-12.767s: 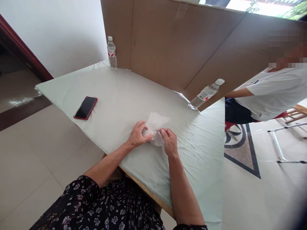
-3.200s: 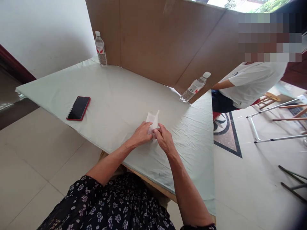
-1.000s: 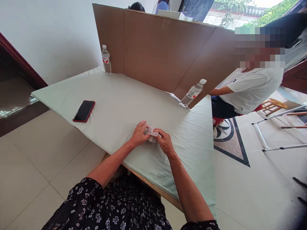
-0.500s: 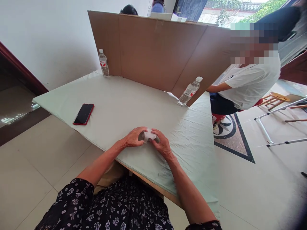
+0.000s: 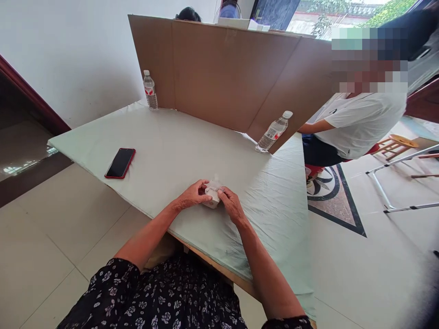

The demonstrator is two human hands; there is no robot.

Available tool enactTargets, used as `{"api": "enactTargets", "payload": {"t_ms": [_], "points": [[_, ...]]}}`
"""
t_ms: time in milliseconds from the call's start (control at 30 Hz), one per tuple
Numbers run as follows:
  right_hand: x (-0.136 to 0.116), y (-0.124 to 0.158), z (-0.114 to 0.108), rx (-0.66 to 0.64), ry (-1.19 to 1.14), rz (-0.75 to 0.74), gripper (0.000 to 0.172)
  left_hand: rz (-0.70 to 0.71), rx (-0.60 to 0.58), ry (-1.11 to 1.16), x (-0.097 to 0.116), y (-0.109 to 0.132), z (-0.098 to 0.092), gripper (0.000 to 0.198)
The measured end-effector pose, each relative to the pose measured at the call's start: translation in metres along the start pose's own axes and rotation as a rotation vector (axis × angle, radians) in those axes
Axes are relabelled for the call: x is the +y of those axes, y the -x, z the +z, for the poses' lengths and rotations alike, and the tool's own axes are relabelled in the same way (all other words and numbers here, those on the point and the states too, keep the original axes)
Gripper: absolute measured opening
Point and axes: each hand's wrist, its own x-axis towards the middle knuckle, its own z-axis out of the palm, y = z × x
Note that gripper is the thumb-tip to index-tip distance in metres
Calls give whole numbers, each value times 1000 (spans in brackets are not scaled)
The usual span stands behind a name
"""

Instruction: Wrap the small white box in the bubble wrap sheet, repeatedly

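Where the hands meet: a small wad of white paper [image 5: 212, 196] sits on the worktop [image 5: 171, 137], near its front edge, pinched from both sides.
Left hand [image 5: 192, 197]: fingers curled shut on the paper's left side, thumb on top, heel of the hand down on the cloth [image 5: 281, 201].
Right hand [image 5: 231, 206]: fingers closed on the paper's right side (the tips seem to touch those of the left hand), wrist low over the worktop.
Paper: folded small and thick; a thin tip sticks up at its far side; the underside is hidden by the fingers.
Cloth: pale green, spread over the whole worktop, creased toward the right.
Phone [image 5: 120, 162]: red case, dark screen up, flat on the cloth well to the left of the hands.
Far bottle [image 5: 150, 90]: clear plastic, upright at the back left, just beside the cardboard screen [image 5: 222, 73].
Near bottle [image 5: 273, 132]: clear plastic, white cap, leaning at the cardboard's right end.
Cardboard screen: brown, standing in folded panels along the back of the worktop.
Other person [image 5: 363, 121]: white shirt, off to the right beyond the cardboard; their hands are out of sight.
Lap: dark flowered fabric [image 5: 164, 297] at the bottom edge, under both forearms.
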Motion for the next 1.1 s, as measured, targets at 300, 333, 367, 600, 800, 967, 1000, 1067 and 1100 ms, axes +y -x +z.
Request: {"api": "enactTargets", "payload": {"t_ms": [300, 333, 367, 600, 800, 967, 1000, 1067, 1100], "points": [[2, -10, 8, 40, -104, -1, 35, -8, 11, 206, -6, -10, 2, 72], [2, -11, 8, 49, -111, 4, 34, -8, -6, 225, -6, -9, 3, 68], [1, -11, 8, 54, -118, 9, 34, -15, -18, 240, -5, -9, 3, 65], [-18, -29, 5, 9, -206, 32, 34, -42, -9, 276, 1, -6, 1, 57], [-25, -55, 7, -38, -327, 90, 30, -13, -10, 277, -2, -8, 1, 59], [-26, -48, 6, -8, -273, 51, 25, 42, 40, 275, -7, -9, 4, 52], [-28, -44, 5, -10, -239, 37, 24, 56, 61, 258, -8, -8, 5, 50], [-30, -35, 4, -12, -144, -5, 23, 73, 111, 212, -7, -8, 7, 45], [-30, -31, 4, -3, -87, -39, 22, 75, 135, 188, -7, -8, 8, 44]]}}
